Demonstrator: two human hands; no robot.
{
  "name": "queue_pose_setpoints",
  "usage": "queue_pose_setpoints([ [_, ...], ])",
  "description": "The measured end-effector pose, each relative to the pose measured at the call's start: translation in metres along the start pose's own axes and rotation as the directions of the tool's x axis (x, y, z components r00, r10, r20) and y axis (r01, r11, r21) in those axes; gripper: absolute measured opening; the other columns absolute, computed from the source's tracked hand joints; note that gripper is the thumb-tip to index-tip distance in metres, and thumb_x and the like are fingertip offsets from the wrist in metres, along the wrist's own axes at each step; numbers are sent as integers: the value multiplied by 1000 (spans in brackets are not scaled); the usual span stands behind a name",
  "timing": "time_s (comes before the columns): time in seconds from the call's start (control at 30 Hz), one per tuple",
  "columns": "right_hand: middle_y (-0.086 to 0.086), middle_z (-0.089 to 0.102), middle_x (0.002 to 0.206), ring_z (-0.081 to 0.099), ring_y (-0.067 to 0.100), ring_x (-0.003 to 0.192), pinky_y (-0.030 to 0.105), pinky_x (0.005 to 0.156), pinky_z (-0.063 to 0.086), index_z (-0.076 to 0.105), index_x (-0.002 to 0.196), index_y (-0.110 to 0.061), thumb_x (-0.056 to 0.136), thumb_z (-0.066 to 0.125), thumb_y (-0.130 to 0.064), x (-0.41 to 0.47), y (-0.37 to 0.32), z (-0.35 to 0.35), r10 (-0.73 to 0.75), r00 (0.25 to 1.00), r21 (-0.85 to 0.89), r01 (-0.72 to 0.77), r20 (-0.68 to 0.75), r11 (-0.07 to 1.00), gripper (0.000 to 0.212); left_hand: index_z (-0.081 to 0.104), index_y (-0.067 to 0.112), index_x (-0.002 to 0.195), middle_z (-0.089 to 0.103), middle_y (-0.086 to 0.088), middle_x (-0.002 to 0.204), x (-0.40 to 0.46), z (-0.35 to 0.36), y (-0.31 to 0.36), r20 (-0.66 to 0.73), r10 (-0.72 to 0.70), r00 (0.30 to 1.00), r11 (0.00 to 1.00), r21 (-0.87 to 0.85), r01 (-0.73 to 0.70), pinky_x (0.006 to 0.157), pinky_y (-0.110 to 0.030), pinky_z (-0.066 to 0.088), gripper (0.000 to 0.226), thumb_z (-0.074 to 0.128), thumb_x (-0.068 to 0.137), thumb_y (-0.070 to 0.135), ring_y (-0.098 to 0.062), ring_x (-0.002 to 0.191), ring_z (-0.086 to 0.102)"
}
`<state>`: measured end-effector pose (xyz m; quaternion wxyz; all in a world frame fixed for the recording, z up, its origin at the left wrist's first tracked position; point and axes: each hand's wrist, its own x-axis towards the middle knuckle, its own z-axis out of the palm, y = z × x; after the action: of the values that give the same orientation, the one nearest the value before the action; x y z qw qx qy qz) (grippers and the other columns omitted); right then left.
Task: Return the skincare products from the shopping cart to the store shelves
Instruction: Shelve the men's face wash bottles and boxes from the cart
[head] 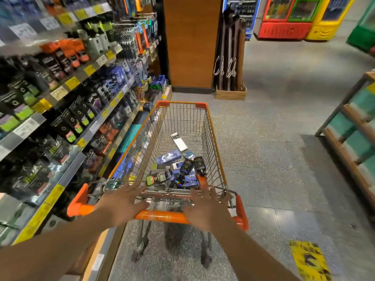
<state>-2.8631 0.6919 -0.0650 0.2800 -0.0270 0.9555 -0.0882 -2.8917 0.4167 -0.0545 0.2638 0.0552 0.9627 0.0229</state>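
The left grip [123, 205] lies spread, fingers straight, over the orange cart handle [162, 217]; the right grip [207, 209] is likewise spread and holds nothing. At far left run the store shelves [67, 92] (blurred). The skincare products [178, 169] lie heaped in the shopping cart [215, 138], near its handle end. One white box [179, 141] lies apart, its long axis pointing away. Unheld, the cart might roll into the shelving.

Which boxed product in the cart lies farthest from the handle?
The white and grey box, lying alone on the cart floor toward the front; the blue and black ones are heaped together nearer the handle.
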Motion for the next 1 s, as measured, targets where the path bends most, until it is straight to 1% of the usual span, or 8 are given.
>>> queue_pose_setpoints([
  [0.1,10,-8,173,-11,38,158,76,114,-15,1,165,-32,98,19,-69,3,0,0,-2,999,26,3,-41,1000,78,11,55,158,8,22,168,3,-4,1,-38,-6,999,1000,-2,6,124,-49,25,74,25,90,82,-12,158,10],
  [0.23,10,-4,173,-7,38,159,76,114,-15,5,165,-33,97,18,-70,11,-2,1,0,997,37,3,-77,999,79,14,51,159,10,23,168,8,-10,0,-49,-5,999,1000,10,5,122,-48,30,71,27,94,76,-12,157,13],
  [0.4,9,3,173,1,37,159,76,115,-11,10,164,-34,96,20,-73,22,-6,-4,1,995,31,2,-95,1000,79,16,53,158,12,24,168,21,-17,-4,-60,-16,998,1000,-6,15,123,-49,28,70,32,93,75,-11,157,13],
  [0.5,8,8,173,7,35,159,76,115,-7,13,164,-34,96,22,-73,28,-7,-10,6,992,17,-4,-124,1000,78,14,55,157,12,24,168,34,-20,-9,-68,-14,998,1000,-22,13,122,-50,30,74,30,89,78,-12,157,13],
  [0.63,5,8,174,8,31,159,76,117,-5,12,163,-35,95,22,-74,43,-8,-20,26,991,20,-24,-132,1000,78,9,57,157,14,22,169,51,-27,-11,-91,11,996,1000,-6,-11,121,-49,31,75,24,87,81,-12,157,14],
  [0.7,5,10,173,10,32,158,76,117,-3,13,163,-36,94,23,-75,51,-8,-25,41,990,33,-37,-135,999,80,10,55,157,14,22,168,60,-33,-12,-97,18,995,1000,-7,-19,120,-50,33,75,23,88,80,-11,157,14],
  [0.83,4,12,173,14,31,158,75,117,-2,15,163,-37,93,23,-73,68,-9,-38,67,989,29,-64,-132,998,79,13,50,159,11,21,169,77,-47,-11,-84,33,996,999,-4,-34,120,-47,31,72,27,93,74,-12,157,12],
  [1.0,0,18,172,18,28,157,73,119,4,16,162,-40,94,25,-71,88,-8,-54,94,984,20,-92,-151,996,75,12,47,161,8,16,171,95,-63,-11,-81,56,995,998,-12,-57,121,-48,28,73,24,95,76,-15,158,10],
])
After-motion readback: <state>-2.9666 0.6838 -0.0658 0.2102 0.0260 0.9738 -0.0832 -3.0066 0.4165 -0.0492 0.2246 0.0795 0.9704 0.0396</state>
